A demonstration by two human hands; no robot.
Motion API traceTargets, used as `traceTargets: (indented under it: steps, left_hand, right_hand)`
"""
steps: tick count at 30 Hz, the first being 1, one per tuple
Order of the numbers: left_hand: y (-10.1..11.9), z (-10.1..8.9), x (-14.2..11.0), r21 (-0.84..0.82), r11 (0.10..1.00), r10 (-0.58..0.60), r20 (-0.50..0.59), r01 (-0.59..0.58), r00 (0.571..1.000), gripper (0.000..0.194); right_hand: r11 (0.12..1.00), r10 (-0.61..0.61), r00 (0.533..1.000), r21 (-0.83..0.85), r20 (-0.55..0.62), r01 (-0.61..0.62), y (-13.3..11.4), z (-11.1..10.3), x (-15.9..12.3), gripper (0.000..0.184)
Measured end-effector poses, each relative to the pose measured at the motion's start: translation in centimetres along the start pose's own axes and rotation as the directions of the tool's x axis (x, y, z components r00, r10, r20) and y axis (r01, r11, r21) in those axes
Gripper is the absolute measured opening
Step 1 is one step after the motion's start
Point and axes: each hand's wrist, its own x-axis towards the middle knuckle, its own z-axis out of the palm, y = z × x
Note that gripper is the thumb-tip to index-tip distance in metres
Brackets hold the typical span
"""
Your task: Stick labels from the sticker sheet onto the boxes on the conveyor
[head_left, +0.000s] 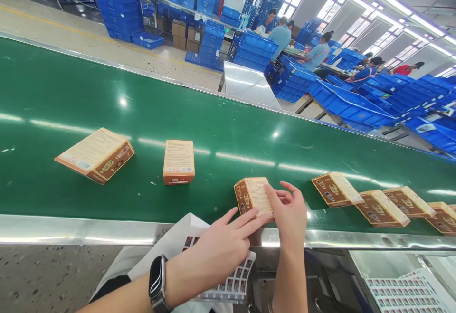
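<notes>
Risk noted first: the brown-and-cream carton (261, 192) could be skewed or slid on the green conveyor belt (142, 99) if pressed unevenly at its lower part by the left hand (228, 239) while only lightly steadied at its right. Its near end is set close to the metal rail (342, 238), so a knock against the edge is judged possible. Whether the belt is running cannot be told. The printed sticker sheet (235, 279), lower centre, could be creased or dragged, being overhung by that same hand.

Carton sited just below and right of frame centre, on the belt, pale printed face up, brown side turned left. It is reached from the lower left by the left hand: fingers extended, tips laid across the lower part of the face, nothing seen clasped. From the right it is touched by the right hand (294, 211): thumb on the face, other fingers loosely spread, some raised; whether it is gripped cannot be told. Two similar cartons (178, 158) are seen centre left.
</notes>
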Motion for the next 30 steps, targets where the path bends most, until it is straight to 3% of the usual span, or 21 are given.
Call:
traceTargets:
  steps: [3,5,7,8,9,11,12,13,16,19,21,23,26,28,29,30]
  left_hand:
    - [-0.3,-1.3,-0.1,-0.077,0.995,-0.062,0.008,0.063,0.998,0.025]
    - [-0.8,-2.5,-0.6,-0.194,0.964,-0.172,0.077,0.184,0.982,0.027]
    - [-1.3,-3.8,-1.3,-0.321,0.890,-0.289,0.155,0.325,0.945,0.026]
    - [-1.6,-4.4,-1.6,-0.380,0.841,-0.340,0.183,0.386,0.922,0.026]
    - [-1.8,-5.0,-1.9,-0.433,0.788,-0.387,0.205,0.438,0.899,0.026]
    - [-2.0,-6.1,-2.3,-0.515,0.684,-0.456,0.251,0.517,0.854,0.025]
    - [-2.1,-6.6,-2.5,-0.545,0.632,-0.475,0.289,0.551,0.831,0.022]
    - [-2.1,-6.9,-2.6,-0.568,0.584,-0.483,0.330,0.579,0.811,0.018]
    - [-2.2,-7.2,-2.9,-0.570,0.513,-0.492,0.418,0.642,0.764,0.015]
    - [-2.4,-6.6,-3.1,-0.506,0.542,-0.532,0.411,0.671,0.740,0.011]
    - [-2.4,-6.3,-3.3,-0.493,0.559,-0.542,0.391,0.667,0.744,0.014]
    - [-2.5,-6.2,-3.3,-0.501,0.554,-0.553,0.377,0.665,0.743,0.016]
    - [-2.6,-6.7,-3.1,-0.520,0.491,-0.587,0.395,0.699,0.706,0.018]
    - [-2.8,-7.1,-3.0,-0.537,0.439,-0.610,0.411,0.721,0.678,0.019]
    - [-3.0,-7.2,-3.0,-0.543,0.423,-0.619,0.411,0.725,0.669,0.019]
    - [-3.1,-7.3,-3.1,-0.545,0.417,-0.628,0.406,0.728,0.664,0.018]
  right_hand:
    - [0.990,-0.086,0.994,-0.114,-0.061,0.079,0.0,-0.6,1.0,0.050]
    - [0.965,-0.205,0.972,-0.190,-0.118,0.181,-0.5,-1.2,0.3,0.042]
    - [0.927,-0.349,0.936,-0.165,-0.045,0.337,-1.3,-1.9,-1.3,0.036]
    - [0.898,-0.420,0.904,-0.106,0.077,0.427,-1.7,-2.2,-2.2,0.033]
    - [0.867,-0.481,0.846,-0.018,0.231,0.498,-2.0,-2.4,-3.1,0.030]
    - [0.814,-0.556,0.662,0.169,0.502,0.556,-2.3,-2.6,-4.8,0.023]
    - [0.799,-0.571,0.585,0.226,0.576,0.557,-2.2,-2.6,-5.4,0.021]
    - [0.792,-0.577,0.544,0.252,0.610,0.557,-2.0,-2.5,-5.8,0.019]
    - [0.773,-0.591,0.535,0.234,0.603,0.590,-1.0,-1.8,-6.4,0.018]
    - [0.703,-0.646,0.495,0.203,0.581,0.681,-0.3,-1.2,-6.3,0.021]
    - [0.581,-0.736,0.411,0.191,0.538,0.791,-0.5,-0.8,-6.2,0.017]
    - [0.405,-0.835,0.295,0.156,0.465,0.901,-1.1,-0.5,-6.2,0.016]
    - [0.201,-0.925,0.162,0.083,0.344,0.976,-1.9,-0.2,-6.4,0.024]
    - [0.201,-0.940,0.162,0.103,0.301,0.974,-2.0,-0.1,-6.5,0.026]
    - [0.260,-0.931,0.207,0.147,0.302,0.954,-1.8,0.0,-6.4,0.024]
    - [0.358,-0.905,0.286,0.201,0.315,0.912,-1.7,0.2,-6.1,0.020]
